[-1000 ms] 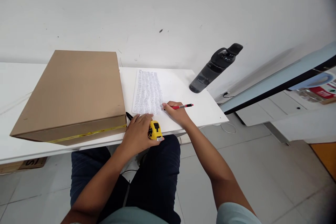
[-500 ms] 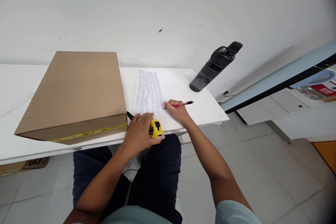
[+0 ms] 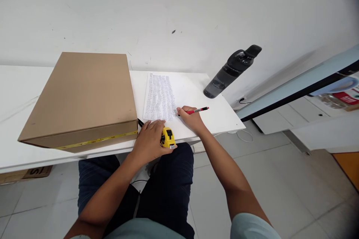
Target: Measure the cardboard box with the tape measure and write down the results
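My right hand (image 3: 192, 119) grips a red pen (image 3: 198, 111), its tip down by the right edge of a sheet of paper (image 3: 159, 97) covered in dense handwriting. At the desk's front edge my left hand (image 3: 150, 140) is closed round a yellow tape measure (image 3: 168, 138), with its fingers at the paper's lower edge. A large closed cardboard box (image 3: 81, 89) stands just left of the paper. A thin black object (image 3: 140, 122) pokes out between the box and my left hand; most of it is hidden.
The white desk (image 3: 193, 89) runs along the wall. A dark water bottle (image 3: 224, 76) stands at its back right. Yellow tape (image 3: 98, 141) crosses the box's front. Under the desk at left lies another cardboard piece (image 3: 36, 171). White cabinets (image 3: 297, 110) are off to the right.
The view has shifted slightly, so everything sits a little differently in it. Both hands keep their holds, on the tape measure and the pen.
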Available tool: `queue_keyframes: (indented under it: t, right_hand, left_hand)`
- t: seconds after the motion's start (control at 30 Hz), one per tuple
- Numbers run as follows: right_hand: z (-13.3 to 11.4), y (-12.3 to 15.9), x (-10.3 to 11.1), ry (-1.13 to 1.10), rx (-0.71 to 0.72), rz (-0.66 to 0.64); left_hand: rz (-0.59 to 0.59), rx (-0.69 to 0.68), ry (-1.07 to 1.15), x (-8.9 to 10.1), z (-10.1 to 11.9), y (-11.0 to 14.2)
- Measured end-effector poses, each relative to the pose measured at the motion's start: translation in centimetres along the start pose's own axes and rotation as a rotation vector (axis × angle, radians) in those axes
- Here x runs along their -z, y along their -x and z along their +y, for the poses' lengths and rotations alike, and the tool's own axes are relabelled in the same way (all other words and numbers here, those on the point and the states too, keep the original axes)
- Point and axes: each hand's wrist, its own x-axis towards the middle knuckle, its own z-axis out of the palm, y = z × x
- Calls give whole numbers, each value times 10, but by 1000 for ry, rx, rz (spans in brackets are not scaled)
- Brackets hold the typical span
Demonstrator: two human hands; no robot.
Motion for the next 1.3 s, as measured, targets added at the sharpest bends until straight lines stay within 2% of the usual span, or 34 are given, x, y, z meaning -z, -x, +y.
queue_keyframes:
  t: [0.2, 0.4, 0.7, 1.1, 1.3]
  right_hand:
    - [4, -2, -1, -13, 2, 48]
    - [2, 0, 0, -14, 5, 13]
    - [2, 0, -1, -27, -4, 60]
    - [6, -2, 0, 5, 25, 48]
    - [5, 0, -2, 69, 63, 134]
  left_hand:
    - [5, -6, 20, 0, -1, 0]
    - [-5, -5, 20, 0, -2, 1]
    - [-1, -1, 32, 0, 0, 0]
    - [-18, 12, 21, 3, 1, 1]
    - [16, -66, -3, 3, -3, 1]
